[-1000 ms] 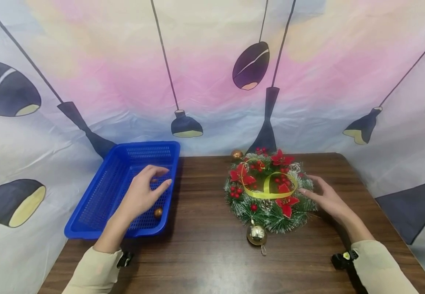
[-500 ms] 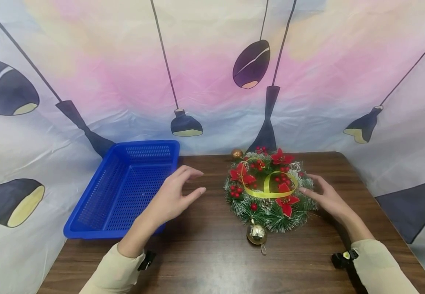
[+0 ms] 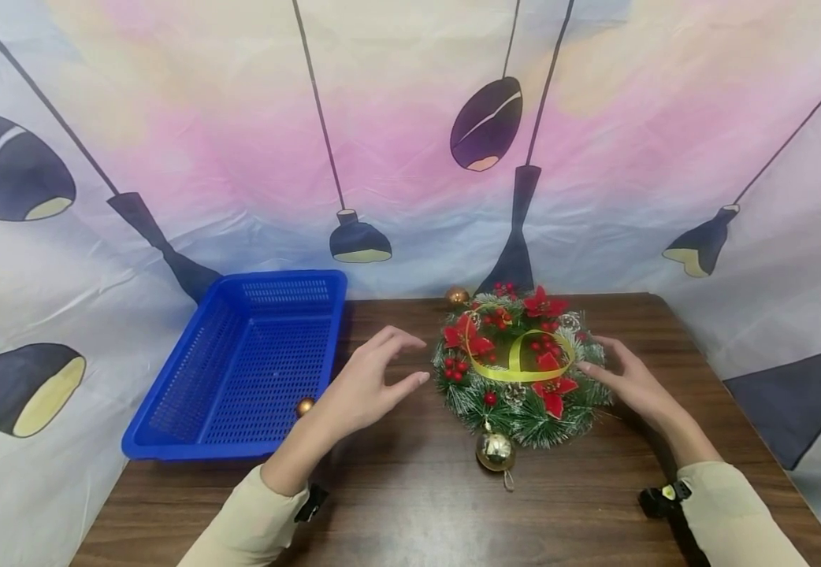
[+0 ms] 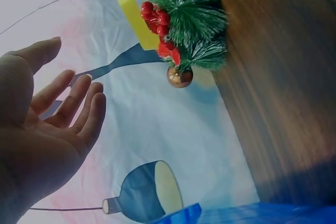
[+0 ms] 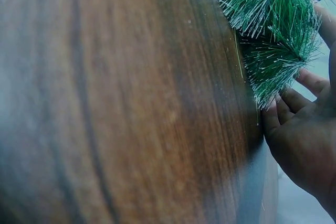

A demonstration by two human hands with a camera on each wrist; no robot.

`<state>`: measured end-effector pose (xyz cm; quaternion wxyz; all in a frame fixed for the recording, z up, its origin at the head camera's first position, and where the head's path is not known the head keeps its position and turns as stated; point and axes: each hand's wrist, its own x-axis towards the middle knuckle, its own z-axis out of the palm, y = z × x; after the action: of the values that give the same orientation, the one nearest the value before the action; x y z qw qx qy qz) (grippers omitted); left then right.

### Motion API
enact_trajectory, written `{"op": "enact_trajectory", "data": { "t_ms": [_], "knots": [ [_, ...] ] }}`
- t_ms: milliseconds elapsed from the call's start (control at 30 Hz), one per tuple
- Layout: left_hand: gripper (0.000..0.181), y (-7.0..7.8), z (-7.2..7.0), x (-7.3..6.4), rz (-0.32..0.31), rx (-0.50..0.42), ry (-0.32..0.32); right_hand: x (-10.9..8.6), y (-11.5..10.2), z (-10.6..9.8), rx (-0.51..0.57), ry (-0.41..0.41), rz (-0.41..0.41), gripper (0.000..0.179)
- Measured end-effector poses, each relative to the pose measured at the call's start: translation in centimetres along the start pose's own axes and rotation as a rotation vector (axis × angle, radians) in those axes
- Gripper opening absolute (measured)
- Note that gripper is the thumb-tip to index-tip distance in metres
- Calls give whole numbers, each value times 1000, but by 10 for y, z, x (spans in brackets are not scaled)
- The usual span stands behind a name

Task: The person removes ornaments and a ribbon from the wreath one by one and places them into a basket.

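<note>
A green Christmas wreath [image 3: 534,428] with red poinsettias, berries, pinecones and a loop of yellow ribbon [image 3: 520,376] lies on the table. At its right edge my right hand [image 3: 630,382] holds the frosted foliage, thumb on the near side and fingers bent round the rim in the right wrist view. My left hand [image 3: 364,386] hovers with nothing in it, fingers apart, between the wreath and the blue basket [image 3: 134,441]. Against the wreath's front sits a shiny gold bauble [image 3: 495,451] with a string loop; a copper bauble [image 3: 457,296] is at its back left.
The perforated basket stands at the table's left, a copper ball [image 3: 305,406] showing inside near its right wall, partly behind my left forearm. A fabric backdrop [image 3: 410,157] printed with lamps hangs right behind the wooden table [image 3: 410,504].
My left hand has moved right, from over the basket to just left of the wreath, with its fingers still spread. The right hand and the wreath have stayed in place.
</note>
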<state>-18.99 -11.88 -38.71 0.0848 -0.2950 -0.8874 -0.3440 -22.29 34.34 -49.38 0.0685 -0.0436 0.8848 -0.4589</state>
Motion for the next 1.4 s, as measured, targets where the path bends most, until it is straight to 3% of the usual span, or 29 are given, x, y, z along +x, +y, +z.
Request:
{"op": "enact_trajectory", "data": {
  "t_ms": [333, 600, 767, 1067, 1400],
  "knots": [
    [38, -4, 16, 15, 28, -28, 25, 0, 3, -1, -10, 0, 5, 88],
    [37, -11, 37, 36, 96, -106, 86, 0, 4, -1, -14, 3, 9, 89],
    [39, -18, 48, 52, 106, -126, 115, -1, 2, 1, -3, 4, 10, 89],
    [41, -37, 68, 86, 10, -179, 175, 0, 1, 0, -3, 0, -1, 89],
    [39, -66, 86, 122, -84, -258, 152, 0, 3, 0, -6, 4, -1, 88]
  ]
}}
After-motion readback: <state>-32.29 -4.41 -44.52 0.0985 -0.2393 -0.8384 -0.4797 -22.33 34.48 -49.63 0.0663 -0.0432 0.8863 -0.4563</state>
